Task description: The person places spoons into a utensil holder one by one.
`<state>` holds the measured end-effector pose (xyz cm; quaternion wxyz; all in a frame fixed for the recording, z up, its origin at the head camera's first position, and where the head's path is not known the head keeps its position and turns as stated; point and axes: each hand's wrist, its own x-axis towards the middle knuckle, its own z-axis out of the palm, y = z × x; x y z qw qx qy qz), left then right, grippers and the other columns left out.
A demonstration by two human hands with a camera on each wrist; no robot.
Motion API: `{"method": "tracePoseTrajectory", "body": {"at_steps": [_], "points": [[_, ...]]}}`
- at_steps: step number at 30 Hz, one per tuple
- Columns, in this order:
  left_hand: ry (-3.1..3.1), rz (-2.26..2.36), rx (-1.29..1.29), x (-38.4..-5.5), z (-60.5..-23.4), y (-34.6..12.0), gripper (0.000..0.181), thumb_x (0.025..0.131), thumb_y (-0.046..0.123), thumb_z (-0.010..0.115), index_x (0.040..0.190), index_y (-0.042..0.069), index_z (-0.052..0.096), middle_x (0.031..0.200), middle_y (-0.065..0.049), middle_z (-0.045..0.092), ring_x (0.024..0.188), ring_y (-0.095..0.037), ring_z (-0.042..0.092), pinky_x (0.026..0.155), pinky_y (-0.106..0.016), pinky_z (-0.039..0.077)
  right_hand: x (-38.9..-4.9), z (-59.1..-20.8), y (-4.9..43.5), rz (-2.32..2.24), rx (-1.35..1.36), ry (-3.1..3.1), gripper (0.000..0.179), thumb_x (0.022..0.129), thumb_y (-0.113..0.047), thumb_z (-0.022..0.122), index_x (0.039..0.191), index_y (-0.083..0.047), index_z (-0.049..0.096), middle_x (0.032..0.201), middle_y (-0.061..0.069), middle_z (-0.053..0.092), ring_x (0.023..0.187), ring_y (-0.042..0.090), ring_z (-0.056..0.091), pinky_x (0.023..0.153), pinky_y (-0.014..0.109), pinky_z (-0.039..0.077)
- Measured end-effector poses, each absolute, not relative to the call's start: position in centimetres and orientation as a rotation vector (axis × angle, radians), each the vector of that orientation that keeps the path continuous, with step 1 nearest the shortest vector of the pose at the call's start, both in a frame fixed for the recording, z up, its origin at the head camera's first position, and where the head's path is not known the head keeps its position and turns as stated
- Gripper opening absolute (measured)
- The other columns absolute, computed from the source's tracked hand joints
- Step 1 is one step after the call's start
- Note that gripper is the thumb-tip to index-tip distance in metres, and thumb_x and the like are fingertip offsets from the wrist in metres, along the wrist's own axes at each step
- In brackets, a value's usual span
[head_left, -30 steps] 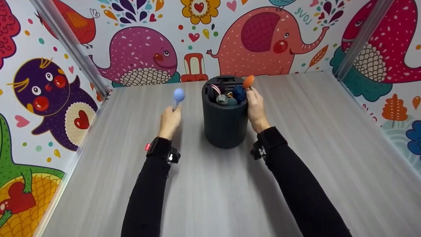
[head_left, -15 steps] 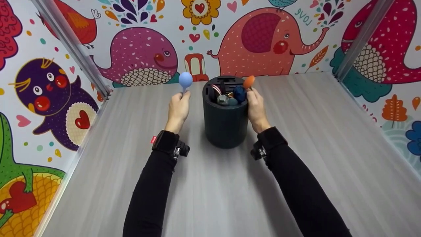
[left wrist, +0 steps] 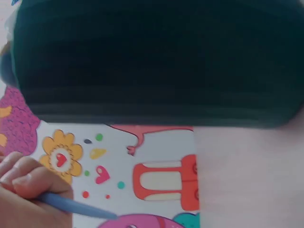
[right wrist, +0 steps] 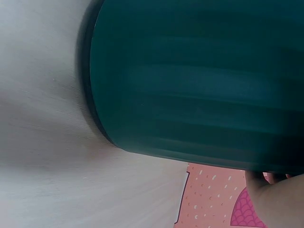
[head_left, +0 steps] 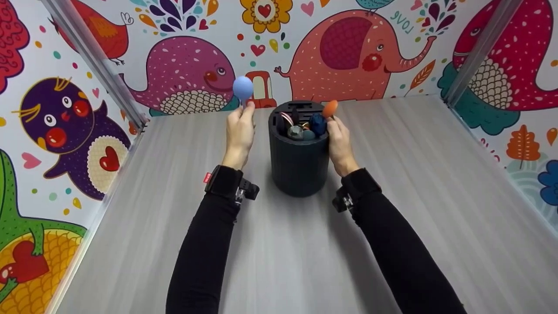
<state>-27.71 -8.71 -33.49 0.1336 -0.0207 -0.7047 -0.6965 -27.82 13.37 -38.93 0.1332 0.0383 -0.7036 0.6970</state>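
A light blue spoon (head_left: 243, 87) stands bowl-up in my left hand (head_left: 239, 135), gripped by its handle. The left wrist view shows the tapered blue handle (left wrist: 78, 207) coming out below the curled fingers (left wrist: 35, 183). To its right stands a tall dark green utensil holder (head_left: 299, 168) with a slotted black top. My right hand (head_left: 341, 144) grips the holder's right side near the rim. An orange spoon (head_left: 330, 108) sticks up right at those fingers; its handle is hidden. In the right wrist view the thumb (right wrist: 266, 197) lies against the holder's wall (right wrist: 190, 95).
Several utensils fill the holder's top, among them a dark blue head (head_left: 317, 124) and a grey rounded one (head_left: 295, 132). The holder stands on a pale wood-grain table (head_left: 279, 261). Cartoon-printed walls (head_left: 261, 52) enclose the back and sides.
My left hand has risen and moved a little right and away from me, lifting the blue spoon. The right hand and the holder have stayed in place.
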Motion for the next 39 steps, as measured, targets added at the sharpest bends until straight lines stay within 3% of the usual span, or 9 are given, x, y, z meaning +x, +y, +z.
{"method": "tracePoseTrajectory", "body": {"at_steps": [5, 15, 29, 39], "points": [[-1.969, -2.102, -0.157, -27.4, -32.2, -7.9, 0.033, 0.101, 0.028, 0.042, 0.07, 0.015, 0.042, 0.052, 0.007, 0.031, 0.046, -0.007, 0.026, 0.047, -0.022, 0.02, -27.8, -39.0, 13.3, 2.034, 0.137, -2.032, 0.02, 0.099, -0.025, 0.035, 0.083, -0.016, 0.043, 0.079, -0.002, 0.029, 0.076, 0.014, 0.032, 0.077, 0.028, 0.024], [-1.843, -2.152, -0.227, -26.7, -30.1, -6.1, 0.039, 0.101, 0.028, 0.041, 0.064, 0.015, 0.036, 0.05, 0.007, 0.027, 0.045, -0.008, 0.022, 0.047, -0.022, 0.018, -27.5, -38.3, 13.3, 2.032, 0.13, -2.038, 0.02, 0.099, -0.025, 0.036, 0.082, -0.015, 0.042, 0.079, -0.002, 0.029, 0.076, 0.013, 0.031, 0.075, 0.028, 0.024], [-1.618, -2.281, -0.419, -26.0, -28.2, -4.5, 0.043, 0.103, 0.022, 0.034, 0.06, 0.014, 0.031, 0.049, 0.005, 0.024, 0.044, -0.011, 0.015, 0.044, -0.023, 0.013, -25.6, -36.6, 13.0, 2.053, 0.128, -2.04, 0.015, 0.098, -0.021, 0.036, 0.091, -0.014, 0.047, 0.08, -0.002, 0.031, 0.079, 0.013, 0.034, 0.078, 0.027, 0.025], [-1.607, -2.284, -0.448, -26.2, -28.3, -3.4, 0.041, 0.102, 0.02, 0.035, 0.062, 0.014, 0.034, 0.051, 0.006, 0.026, 0.045, -0.01, 0.019, 0.046, -0.022, 0.016, -25.6, -36.7, 13.0, 2.074, 0.149, -2.02, 0.016, 0.098, -0.02, 0.036, 0.093, -0.013, 0.049, 0.083, -0.001, 0.036, 0.084, 0.013, 0.038, 0.079, 0.026, 0.028]]}}
